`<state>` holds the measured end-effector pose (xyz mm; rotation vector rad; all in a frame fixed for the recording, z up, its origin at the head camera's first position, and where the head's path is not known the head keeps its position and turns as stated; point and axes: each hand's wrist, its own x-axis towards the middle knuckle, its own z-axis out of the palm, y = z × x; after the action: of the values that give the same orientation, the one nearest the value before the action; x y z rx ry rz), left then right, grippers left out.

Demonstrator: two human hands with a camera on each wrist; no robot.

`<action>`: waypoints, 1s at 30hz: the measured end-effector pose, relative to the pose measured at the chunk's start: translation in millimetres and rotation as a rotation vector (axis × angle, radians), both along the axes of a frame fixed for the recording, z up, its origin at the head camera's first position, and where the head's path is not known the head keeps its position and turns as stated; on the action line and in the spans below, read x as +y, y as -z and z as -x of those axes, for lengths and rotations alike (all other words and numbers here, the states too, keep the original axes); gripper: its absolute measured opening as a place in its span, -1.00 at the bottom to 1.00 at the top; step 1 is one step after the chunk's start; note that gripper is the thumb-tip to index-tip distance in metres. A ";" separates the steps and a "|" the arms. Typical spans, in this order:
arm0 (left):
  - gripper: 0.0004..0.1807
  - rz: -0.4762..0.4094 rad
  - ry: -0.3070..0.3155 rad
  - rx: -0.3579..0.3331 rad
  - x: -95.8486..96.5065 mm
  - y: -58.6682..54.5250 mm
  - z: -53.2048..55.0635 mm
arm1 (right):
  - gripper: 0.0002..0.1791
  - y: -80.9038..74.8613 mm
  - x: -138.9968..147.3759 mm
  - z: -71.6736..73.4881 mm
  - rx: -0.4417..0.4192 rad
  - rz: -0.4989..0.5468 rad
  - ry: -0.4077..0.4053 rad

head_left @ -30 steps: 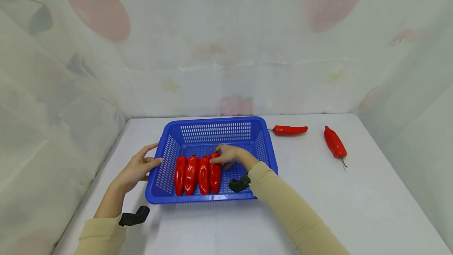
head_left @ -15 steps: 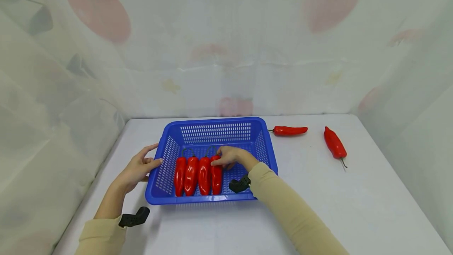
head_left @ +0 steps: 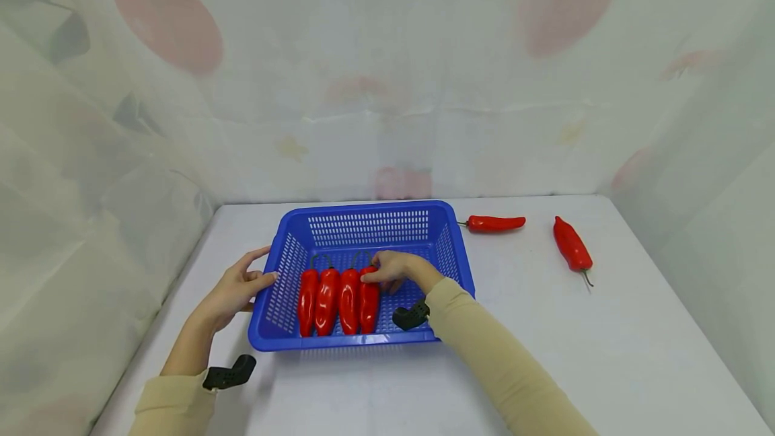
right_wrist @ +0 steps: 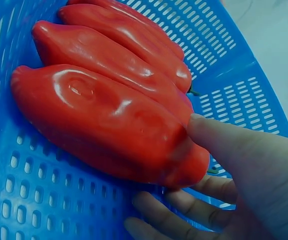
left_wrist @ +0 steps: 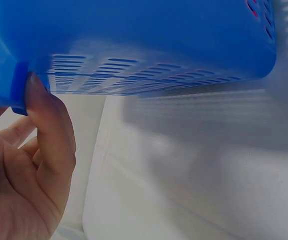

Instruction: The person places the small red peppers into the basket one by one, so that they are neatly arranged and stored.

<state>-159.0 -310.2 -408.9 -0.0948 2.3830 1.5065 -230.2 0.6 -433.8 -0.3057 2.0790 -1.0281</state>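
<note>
A blue plastic basket [head_left: 375,340] holds several red peppers [head_left: 327,301] lying side by side in its left half, stems toward the back. My left hand [head_left: 231,291] grips the basket's left rim; in the left wrist view its thumb and fingers close on the rim's edge. My right hand [head_left: 398,269] reaches inside and pinches the rightmost pepper [right_wrist: 109,125] near its stem end. The right wrist view has the thumb on top of that pepper and the other fingers along its far side, over the basket's slotted floor.
Two more red peppers lie on the white table [head_left: 605,342] right of the basket: one pepper [head_left: 495,223] sideways near the back edge, another pepper [head_left: 572,244] slanting farther right. Printed curtains [head_left: 387,86] enclose the table at the back and sides.
The rightmost pepper and my right hand have shifted slightly within the basket, and the pepper's stem end has turned a little. My left hand stays on the rim.
</note>
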 end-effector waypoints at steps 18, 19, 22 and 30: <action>-0.16 0.003 -0.010 0.009 -1.7 1.8 0.2 | -0.53 -18.9 10.3 4.9 0.259 -0.049 -0.050; -0.17 0.002 -0.012 0.010 -1.5 1.7 0.4 | -0.54 -20.3 11.3 5.5 0.296 -0.059 -0.063; -0.18 0.001 -0.012 0.011 -0.7 1.8 1.0 | -0.58 -24.9 14.7 7.1 0.407 -0.074 -0.092; -0.17 0.007 -0.017 0.008 0.0 2.6 1.1 | -0.62 -35.0 23.2 7.6 0.575 -0.029 -0.098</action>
<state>-160.1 -310.2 -411.6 -0.1110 2.4001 1.5085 -237.8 23.8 -398.8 -0.7527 2.5503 -0.9199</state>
